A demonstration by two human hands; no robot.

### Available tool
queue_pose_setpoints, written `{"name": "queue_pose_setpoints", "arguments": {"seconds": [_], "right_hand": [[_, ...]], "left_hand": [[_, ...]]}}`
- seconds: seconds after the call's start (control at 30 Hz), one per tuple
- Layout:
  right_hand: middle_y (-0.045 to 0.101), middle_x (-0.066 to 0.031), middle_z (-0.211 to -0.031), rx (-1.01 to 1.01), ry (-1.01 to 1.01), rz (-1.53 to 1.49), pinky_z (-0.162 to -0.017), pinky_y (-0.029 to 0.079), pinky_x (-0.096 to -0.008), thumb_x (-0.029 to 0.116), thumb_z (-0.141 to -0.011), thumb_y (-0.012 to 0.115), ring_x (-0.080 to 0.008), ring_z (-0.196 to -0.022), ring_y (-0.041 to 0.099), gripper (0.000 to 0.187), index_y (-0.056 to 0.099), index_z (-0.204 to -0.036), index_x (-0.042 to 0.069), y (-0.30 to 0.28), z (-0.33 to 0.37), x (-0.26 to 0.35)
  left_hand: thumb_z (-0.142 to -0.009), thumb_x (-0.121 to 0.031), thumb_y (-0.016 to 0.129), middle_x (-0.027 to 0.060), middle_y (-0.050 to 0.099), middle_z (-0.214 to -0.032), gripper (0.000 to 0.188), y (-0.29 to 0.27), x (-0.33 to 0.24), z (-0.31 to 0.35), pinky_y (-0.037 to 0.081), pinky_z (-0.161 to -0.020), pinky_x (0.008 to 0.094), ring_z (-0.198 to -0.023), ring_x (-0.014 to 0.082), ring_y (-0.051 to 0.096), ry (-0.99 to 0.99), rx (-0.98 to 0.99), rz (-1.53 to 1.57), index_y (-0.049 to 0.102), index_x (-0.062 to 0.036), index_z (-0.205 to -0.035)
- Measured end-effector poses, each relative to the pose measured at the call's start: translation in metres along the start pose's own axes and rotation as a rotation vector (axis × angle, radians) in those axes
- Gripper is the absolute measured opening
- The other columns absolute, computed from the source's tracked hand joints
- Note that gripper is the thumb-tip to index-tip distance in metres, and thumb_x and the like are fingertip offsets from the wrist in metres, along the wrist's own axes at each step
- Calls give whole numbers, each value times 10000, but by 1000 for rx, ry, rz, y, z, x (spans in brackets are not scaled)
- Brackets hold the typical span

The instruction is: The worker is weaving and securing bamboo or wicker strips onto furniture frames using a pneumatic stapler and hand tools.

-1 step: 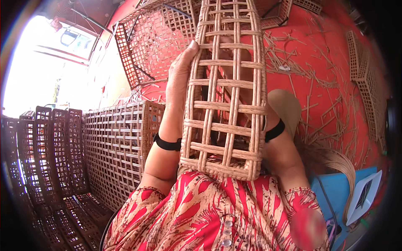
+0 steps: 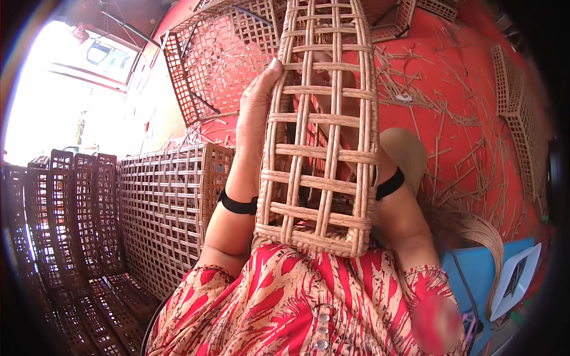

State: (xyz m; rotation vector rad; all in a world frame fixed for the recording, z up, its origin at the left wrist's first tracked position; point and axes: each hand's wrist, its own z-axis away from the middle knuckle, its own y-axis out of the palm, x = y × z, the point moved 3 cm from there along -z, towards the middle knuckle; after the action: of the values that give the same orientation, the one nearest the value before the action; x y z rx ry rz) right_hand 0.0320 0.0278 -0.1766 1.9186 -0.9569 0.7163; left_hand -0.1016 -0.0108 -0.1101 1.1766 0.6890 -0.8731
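Note:
A long tan woven wicker basket [image 2: 323, 183] stands up from my lap, its narrow open-lattice side facing me. My left hand [image 2: 258, 92] grips its left edge near the upper part, thumb along the rim; the other fingers are mostly hidden. Behind the lattice, my right hand [image 2: 324, 62] shows only in pieces through the gaps, inside or beyond the basket. Its fingers are too covered to make out. Black bands circle both my forearms.
To my left stand a large brown woven basket [image 2: 160, 202] and several darker lattice pieces [image 2: 74, 207]. Ahead lies another woven frame [image 2: 222, 65] on a red floor [image 2: 409, 130] strewn with cut strips [image 2: 439, 107]. At right are a blue object [image 2: 475, 273] and a white tray [image 2: 518, 282].

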Motion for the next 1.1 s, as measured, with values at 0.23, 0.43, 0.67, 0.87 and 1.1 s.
{"name": "queue_pose_setpoints", "arguments": {"seconds": [0.23,0.43,0.67,0.87,1.1], "right_hand": [[622,-124,-1341,88,-132,268,-988,605,-381,240,-1061,577,-242,-1234,632,408,523,-1409,35,-2,-4,3],[670,-98,-1224,27,68,-527,-927,633,-339,198,-1045,621,-206,-1151,674,278,613,-1292,71,-9,-14,-16],[672,-103,-1211,1,111,-283,-906,631,-331,197,-1045,617,-206,-1126,677,275,614,-1285,62,-14,-7,-11],[674,-108,-1200,-18,129,-186,-888,629,-324,197,-1045,613,-206,-1104,680,274,615,-1279,55,-9,-3,-3],[676,-113,-1187,-39,156,-118,-866,626,-317,196,-1045,609,-206,-1079,683,273,616,-1272,46,-9,-1,3]], "left_hand": [[-989,-315,679,26,695,-877,294,-5,4,-5,522,-619,249,-688,90,625,37,14,-22,701,-27,-1045],[-972,-288,707,52,682,-944,335,-1,8,-3,554,-700,268,-780,115,650,21,47,108,652,-4,-1143],[-973,-294,709,45,684,-946,349,2,4,5,558,-695,264,-783,104,653,39,48,29,649,-4,-1158],[-962,-335,723,48,696,-982,386,4,2,10,549,-748,265,-830,98,649,62,23,-60,661,-2,-1146],[-943,-371,740,49,693,-991,415,2,4,4,527,-809,281,-893,113,631,65,28,-92,670,-7,-1130]]}}
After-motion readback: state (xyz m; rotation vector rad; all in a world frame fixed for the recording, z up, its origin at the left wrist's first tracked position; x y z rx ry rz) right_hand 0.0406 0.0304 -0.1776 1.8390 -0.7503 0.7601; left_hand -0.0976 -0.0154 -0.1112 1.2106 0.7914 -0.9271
